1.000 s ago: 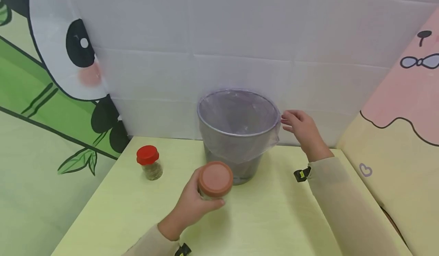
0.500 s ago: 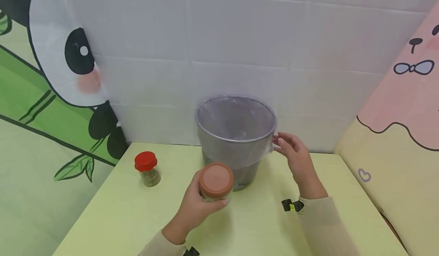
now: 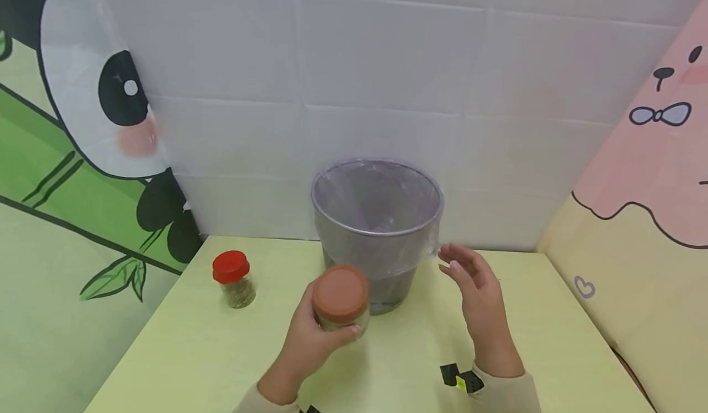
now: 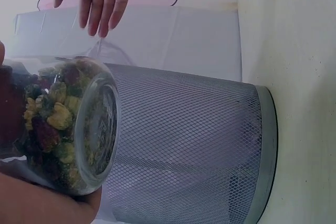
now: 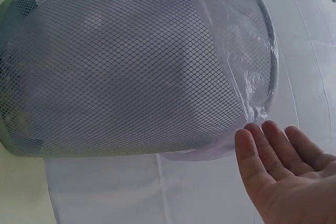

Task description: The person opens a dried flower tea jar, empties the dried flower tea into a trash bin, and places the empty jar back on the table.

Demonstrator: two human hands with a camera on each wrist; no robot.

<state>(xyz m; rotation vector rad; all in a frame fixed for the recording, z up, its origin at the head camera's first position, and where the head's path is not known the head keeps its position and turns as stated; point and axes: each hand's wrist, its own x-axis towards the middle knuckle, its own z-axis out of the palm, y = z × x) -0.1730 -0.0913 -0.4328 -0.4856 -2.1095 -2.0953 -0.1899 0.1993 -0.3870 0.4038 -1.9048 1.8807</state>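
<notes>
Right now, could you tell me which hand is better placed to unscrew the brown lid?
Probably the right hand: it is open and empty beside the jar, while the left hand grips it.

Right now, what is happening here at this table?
A person stands at a yellow table. The left hand grips a jar with a brown lid, filled with dried pieces, held above the table in front of a mesh bin lined with a clear bag. The right hand is open beside the bin, close to the bag's edge. A second jar with a red lid stands at the left.
</notes>
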